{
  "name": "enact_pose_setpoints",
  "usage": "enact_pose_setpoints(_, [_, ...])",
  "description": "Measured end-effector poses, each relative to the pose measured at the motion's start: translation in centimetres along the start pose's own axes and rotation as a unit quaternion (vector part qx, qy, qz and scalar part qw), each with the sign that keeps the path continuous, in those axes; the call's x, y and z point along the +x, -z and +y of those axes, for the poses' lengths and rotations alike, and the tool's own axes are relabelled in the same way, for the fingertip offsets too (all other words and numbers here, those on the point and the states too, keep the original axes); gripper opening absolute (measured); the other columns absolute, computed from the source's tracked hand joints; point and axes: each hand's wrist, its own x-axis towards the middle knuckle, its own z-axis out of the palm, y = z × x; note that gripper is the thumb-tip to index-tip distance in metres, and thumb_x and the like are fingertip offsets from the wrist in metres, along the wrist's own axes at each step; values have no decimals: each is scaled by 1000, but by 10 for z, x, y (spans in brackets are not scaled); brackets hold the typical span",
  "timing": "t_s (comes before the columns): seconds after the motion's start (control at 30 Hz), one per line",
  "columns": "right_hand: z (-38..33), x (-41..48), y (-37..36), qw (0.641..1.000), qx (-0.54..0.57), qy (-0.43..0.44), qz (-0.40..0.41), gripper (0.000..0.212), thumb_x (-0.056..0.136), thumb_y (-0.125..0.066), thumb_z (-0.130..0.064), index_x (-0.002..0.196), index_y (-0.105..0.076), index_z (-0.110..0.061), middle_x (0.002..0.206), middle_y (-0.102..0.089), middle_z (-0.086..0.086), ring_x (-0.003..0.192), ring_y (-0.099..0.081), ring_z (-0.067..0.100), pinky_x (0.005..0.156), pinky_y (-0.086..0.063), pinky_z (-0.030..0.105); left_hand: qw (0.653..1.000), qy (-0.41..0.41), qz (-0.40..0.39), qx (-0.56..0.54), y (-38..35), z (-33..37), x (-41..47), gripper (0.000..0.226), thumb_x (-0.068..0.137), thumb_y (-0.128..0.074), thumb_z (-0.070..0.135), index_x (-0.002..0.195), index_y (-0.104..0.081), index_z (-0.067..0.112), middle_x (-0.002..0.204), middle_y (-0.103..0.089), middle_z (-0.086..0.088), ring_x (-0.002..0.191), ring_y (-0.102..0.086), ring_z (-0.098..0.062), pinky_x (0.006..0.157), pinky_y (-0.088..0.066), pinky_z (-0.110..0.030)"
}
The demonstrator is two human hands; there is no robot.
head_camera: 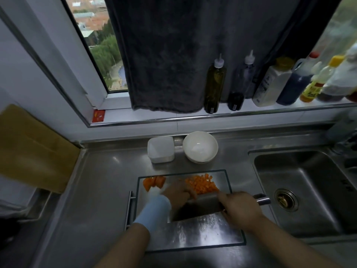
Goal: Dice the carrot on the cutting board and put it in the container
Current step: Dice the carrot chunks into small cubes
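Note:
A steel cutting board lies on the counter in front of me. A heap of diced carrot sits at its far right, and larger uncut carrot pieces lie at its far left. My right hand grips a broad cleaver near the blade's heel, the blade lying across the board just behind the dice. My left hand, with a light blue wrap on the wrist, rests fingers-down at the edge of the diced heap, against the blade. A white square container stands beyond the board.
A white bowl stands beside the container. A steel sink lies to the right. Several bottles line the window sill under a dark towel. A wooden board leans at the left.

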Motion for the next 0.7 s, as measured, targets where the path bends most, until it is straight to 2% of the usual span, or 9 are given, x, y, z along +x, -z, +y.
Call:
enact_pose_setpoints(0.07, [0,1,2,1000,-12,2,6,53,53,-78,-42,100,-67,-22,53,-60,0,42,-56,15,39,-46,28,1000,-15,-13,-18,-19,9,13,32,91,-47,13,102,-72,29,119,-63,9,111,-55,-10,105,-38,-31])
enact_pose_setpoints(0.13, [0,0,-2,1000,-14,3,23,49,51,-79,-39,95,-68,-22,48,-56,-1,36,-52,15,35,-42,26,998,-29,-13,-58,-29,23,21,33,89,-48,10,106,-72,24,118,-66,4,111,-57,-12,105,-39,-34])
enact_pose_setpoints(0.2, [-1,-5,0,1000,3,0,11,40,65,-72,-40,101,-65,-24,56,-61,-1,44,-58,17,43,-47,27,996,-48,-5,-74,-30,32,28,32,93,-47,9,112,-71,20,125,-63,2,118,-53,-13,110,-34,-30])
enact_pose_setpoints(0.27, [0,-8,7,998,52,-26,9,35,81,-59,-43,112,-55,-28,78,-69,0,68,-66,20,61,-50,29,997,-41,31,-57,-18,28,30,35,98,-42,13,123,-64,25,135,-53,5,126,-45,-13,111,-30,-28])
enact_pose_setpoints(0.37, [1,-4,12,987,146,-69,-10,30,88,-51,-49,111,-49,-31,93,-67,-1,83,-64,17,73,-49,30,985,14,166,-53,19,-2,19,29,95,-48,18,116,-61,34,128,-55,5,118,-50,-16,103,-40,-35])
enact_pose_setpoints(0.47, [-6,9,10,963,233,-129,-35,25,88,-52,-56,101,-52,-35,87,-66,-6,78,-63,13,69,-51,28,910,124,346,-189,52,-44,-2,38,85,-48,4,85,-63,39,105,-64,-3,88,-64,-26,80,-56,-43])
enact_pose_setpoints(0.53, [-16,19,6,941,289,-168,-46,28,86,-53,-60,101,-55,-36,91,-68,-9,82,-65,14,71,-53,30,890,170,367,-211,60,-66,-10,36,79,-47,4,84,-62,37,99,-65,-7,76,-66,-26,74,-58,-46])
enact_pose_setpoints(0.63, [-35,35,4,909,356,-213,-43,30,86,-51,-61,105,-57,-38,96,-69,-10,88,-66,15,74,-53,31,954,115,271,-52,56,-77,-13,26,82,-64,15,104,-68,28,109,-63,-3,93,-63,-20,89,-50,-33])
enact_pose_setpoints(0.7, [-47,43,5,896,381,-222,-47,19,90,-53,-51,103,-54,-37,94,-65,-8,84,-63,15,72,-50,30,963,65,241,104,51,-80,-4,25,88,-60,27,112,-68,23,114,-60,-1,107,-55,-19,94,-42,-29])
